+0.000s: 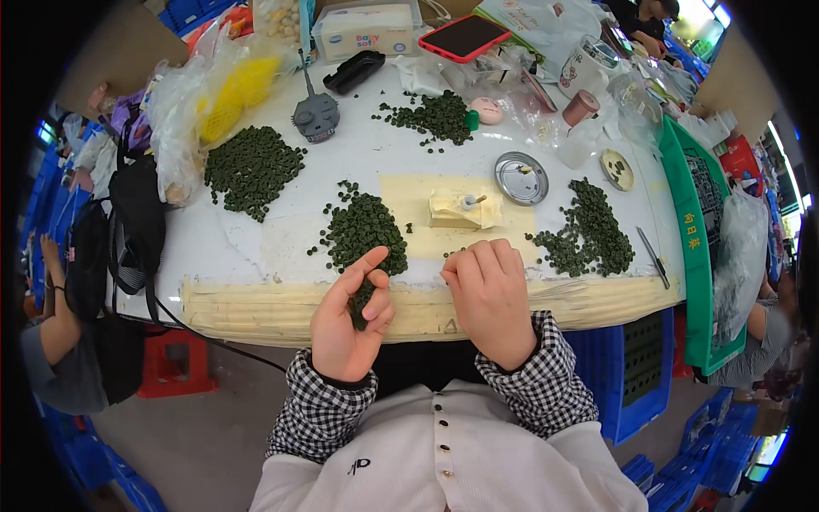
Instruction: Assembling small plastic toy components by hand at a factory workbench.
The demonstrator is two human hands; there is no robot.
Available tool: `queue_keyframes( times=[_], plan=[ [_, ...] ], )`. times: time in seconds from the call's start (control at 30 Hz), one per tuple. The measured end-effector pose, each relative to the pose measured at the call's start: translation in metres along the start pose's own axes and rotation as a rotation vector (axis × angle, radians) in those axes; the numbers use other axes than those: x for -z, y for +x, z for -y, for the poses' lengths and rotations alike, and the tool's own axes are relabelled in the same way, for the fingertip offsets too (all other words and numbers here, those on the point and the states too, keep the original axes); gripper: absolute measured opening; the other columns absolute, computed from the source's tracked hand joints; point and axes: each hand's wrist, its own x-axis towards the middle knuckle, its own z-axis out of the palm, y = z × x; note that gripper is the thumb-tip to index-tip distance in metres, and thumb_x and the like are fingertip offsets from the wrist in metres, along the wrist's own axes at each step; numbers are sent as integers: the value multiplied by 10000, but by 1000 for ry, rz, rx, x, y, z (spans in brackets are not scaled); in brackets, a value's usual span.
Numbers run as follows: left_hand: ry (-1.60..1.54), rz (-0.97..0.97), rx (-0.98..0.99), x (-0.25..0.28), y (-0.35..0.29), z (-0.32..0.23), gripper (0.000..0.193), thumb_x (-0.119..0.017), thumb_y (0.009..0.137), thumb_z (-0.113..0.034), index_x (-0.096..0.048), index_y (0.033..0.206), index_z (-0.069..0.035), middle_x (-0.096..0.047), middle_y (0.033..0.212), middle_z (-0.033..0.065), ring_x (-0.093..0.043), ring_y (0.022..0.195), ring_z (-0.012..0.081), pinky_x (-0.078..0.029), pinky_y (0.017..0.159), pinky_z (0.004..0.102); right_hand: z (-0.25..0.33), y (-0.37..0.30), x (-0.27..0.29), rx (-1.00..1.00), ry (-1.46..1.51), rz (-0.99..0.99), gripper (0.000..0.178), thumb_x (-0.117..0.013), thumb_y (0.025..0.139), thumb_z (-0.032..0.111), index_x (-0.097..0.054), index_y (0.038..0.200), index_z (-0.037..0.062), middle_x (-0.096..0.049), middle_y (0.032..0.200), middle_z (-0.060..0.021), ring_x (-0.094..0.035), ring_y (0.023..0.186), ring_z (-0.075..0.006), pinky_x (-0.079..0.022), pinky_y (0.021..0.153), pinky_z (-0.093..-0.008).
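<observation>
My left hand [348,328] is at the table's front edge, palm turned up and fingers curled, with several small dark green pieces [362,305] cupped in it. Beyond it lies a heap of the same pieces [363,226]. To its right, my right hand [490,294] hangs palm down over the front edge, fingertips bent together; whatever they hold, if anything, is hidden. Past the right hand stands a small block wrapped in yellowish tape [461,213], with a short metal peg [469,201] on top. Another heap of green pieces [593,235] is to the right.
More green heaps lie at the left [252,171] and back [439,118]. A round metal lid [521,178], a pen [653,258], a grey device with an antenna [316,118] and a red-cased phone [465,39] are about. A green crate [687,222] borders the right side.
</observation>
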Motion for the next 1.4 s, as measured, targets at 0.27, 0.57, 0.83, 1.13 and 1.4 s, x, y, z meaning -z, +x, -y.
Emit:
queue_keyframes(
  times=[0.27, 0.57, 0.83, 1.13, 1.4],
  plan=[
    [88, 29, -47, 3, 2, 5, 248, -397, 981, -205, -527, 1102, -33, -525, 746, 2, -331, 510, 51, -290, 484, 204, -5, -8, -7, 100, 319, -315, 219, -614, 700, -108, -520, 866, 1, -561, 814, -125, -536, 714, -304, -458, 634, -366],
    [19, 177, 58, 9, 3, -2, 314, -321, 1002, -298, -509, 888, -74, -465, 672, 15, -318, 471, 74, -268, 455, 213, -3, -7, -4, 82, 294, -301, 267, -633, 680, -109, -597, 927, -14, -613, 847, -127, -596, 765, -283, -502, 670, -351],
    [-25, 116, 119, 3, 3, -3, 295, -321, 1001, -288, -502, 885, -87, -433, 669, 1, -316, 468, 65, -262, 444, 205, -2, -7, 2, 77, 347, -261, 271, -631, 673, -113, -622, 922, -5, -631, 850, -116, -608, 755, -269, -508, 675, -338],
    [110, 147, 155, -9, 4, -5, 337, -384, 981, -201, -491, 1206, 26, -442, 751, -26, -348, 555, 54, -312, 534, 199, 2, -6, 4, 108, 338, -184, 289, -644, 636, -113, -652, 903, -2, -628, 843, -111, -606, 734, -254, -506, 633, -324],
    [104, 179, 222, -3, -2, 8, 212, -430, 963, -141, -546, 1093, -20, -506, 740, 8, -342, 517, 58, -299, 506, 202, -6, -7, 8, 179, 429, -113, 327, -637, 629, -45, -638, 953, -2, -612, 887, -95, -600, 769, -239, -511, 659, -315]
  ],
)
